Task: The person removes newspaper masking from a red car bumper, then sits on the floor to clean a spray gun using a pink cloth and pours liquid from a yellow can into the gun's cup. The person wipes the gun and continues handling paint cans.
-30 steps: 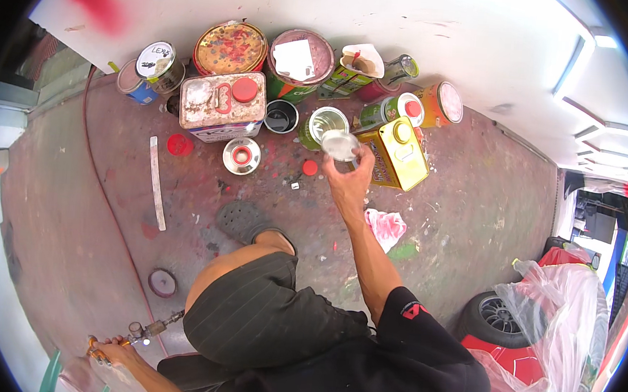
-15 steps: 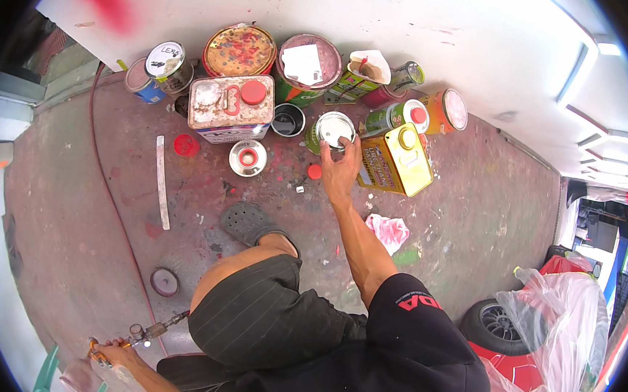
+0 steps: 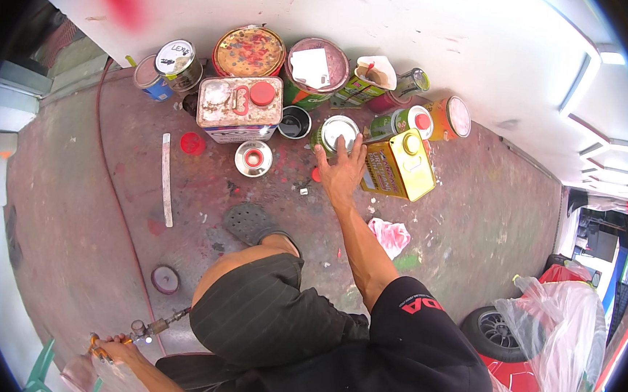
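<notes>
Over a small green can with a silver lid (image 3: 340, 130), my right hand (image 3: 343, 170) has its fingers spread, the tips touching or just above the lid. Close to its right side stands a yellow rectangular tin (image 3: 402, 166) with a yellow cap. A red cap (image 3: 316, 174) lies on the floor, partly covered by this hand. Down at the lower left, my left hand (image 3: 117, 350) is closed around a spray gun (image 3: 141, 329) with a hose fitting. The gun's cup (image 3: 80, 373) seems to be the translucent shape below the hand.
A large rectangular tin (image 3: 238, 110), a black tub (image 3: 293, 122) and several paint cans stand along the wall. Nearer are a silver can (image 3: 253, 159), a red lid (image 3: 192, 143), a flat stick (image 3: 167, 180) and a crumpled rag (image 3: 390, 238). An air hose (image 3: 119, 208) crosses the floor.
My right hand's fingers have spread wider and lie flatter over the silver lid. The view has shifted slightly. My left hand still holds the spray gun at the lower left.
</notes>
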`<move>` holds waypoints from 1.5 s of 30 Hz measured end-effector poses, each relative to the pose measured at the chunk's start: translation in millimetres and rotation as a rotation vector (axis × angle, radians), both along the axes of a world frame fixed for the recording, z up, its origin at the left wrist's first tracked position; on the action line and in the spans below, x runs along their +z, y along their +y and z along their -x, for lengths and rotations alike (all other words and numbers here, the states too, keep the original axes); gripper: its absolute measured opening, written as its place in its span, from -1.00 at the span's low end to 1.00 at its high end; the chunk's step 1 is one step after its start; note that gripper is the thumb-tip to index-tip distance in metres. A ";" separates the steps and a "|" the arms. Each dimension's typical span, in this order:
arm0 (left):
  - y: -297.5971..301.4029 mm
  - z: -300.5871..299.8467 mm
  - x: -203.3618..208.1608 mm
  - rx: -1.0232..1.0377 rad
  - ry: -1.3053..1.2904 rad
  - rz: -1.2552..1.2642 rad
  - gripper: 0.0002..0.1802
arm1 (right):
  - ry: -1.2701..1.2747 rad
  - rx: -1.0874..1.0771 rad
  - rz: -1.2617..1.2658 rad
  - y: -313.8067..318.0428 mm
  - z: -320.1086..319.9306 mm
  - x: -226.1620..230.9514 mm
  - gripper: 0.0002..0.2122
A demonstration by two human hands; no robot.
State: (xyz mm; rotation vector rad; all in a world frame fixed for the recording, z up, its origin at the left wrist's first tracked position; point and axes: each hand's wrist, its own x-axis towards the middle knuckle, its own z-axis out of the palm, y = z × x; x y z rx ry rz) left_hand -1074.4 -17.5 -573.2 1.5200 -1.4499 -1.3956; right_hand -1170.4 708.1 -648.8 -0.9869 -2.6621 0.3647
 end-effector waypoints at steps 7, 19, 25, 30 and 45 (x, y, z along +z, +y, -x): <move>-33.4 -29.6 -6.2 0.136 0.228 0.030 -0.64 | -0.163 0.222 -0.253 -5.1 -3.0 -3.8 -0.45; 56.4 40.7 19.3 -0.052 0.125 0.113 -0.55 | 0.291 -0.471 0.509 -12.9 -172.5 19.9 -0.11; 58.4 48.8 14.9 -0.150 0.067 0.108 -0.64 | 0.324 -0.527 0.463 92.4 -192.9 29.7 0.23; 54.7 57.9 13.2 -0.195 0.075 0.080 -0.65 | 0.500 -0.122 0.626 120.4 -160.5 47.4 0.09; 74.2 75.2 19.3 -0.057 -0.019 0.116 -0.64 | 0.691 -0.169 0.496 63.9 -151.4 68.0 -0.45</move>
